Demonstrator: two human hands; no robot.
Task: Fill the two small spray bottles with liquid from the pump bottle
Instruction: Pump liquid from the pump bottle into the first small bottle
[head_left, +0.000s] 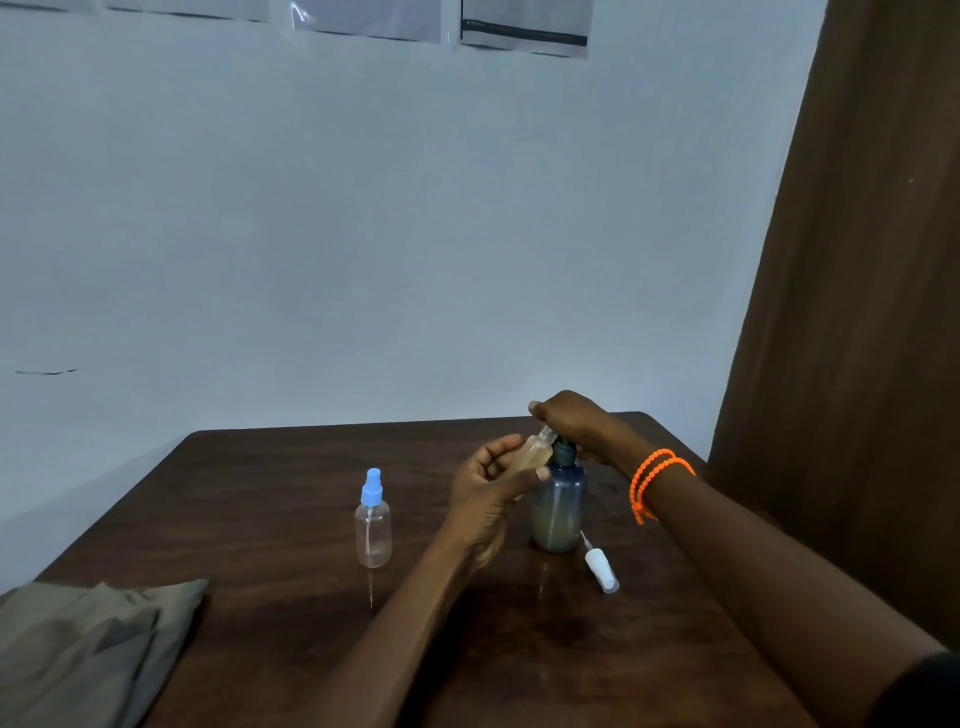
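Two small spray bottles are entered. One small bottle (531, 453), uncapped and tilted, showing yellowish liquid, is gripped in the curled fingers of the left hand (491, 480), its mouth held at the spout of the pump bottle (558, 501). The pump head is pressed under the right hand (576, 423); whether its fingers curl round it cannot be told. Its white spray cap (601, 570) lies below the grip. Second bottle (372, 525), left of the grip, is judged empty, still capped.
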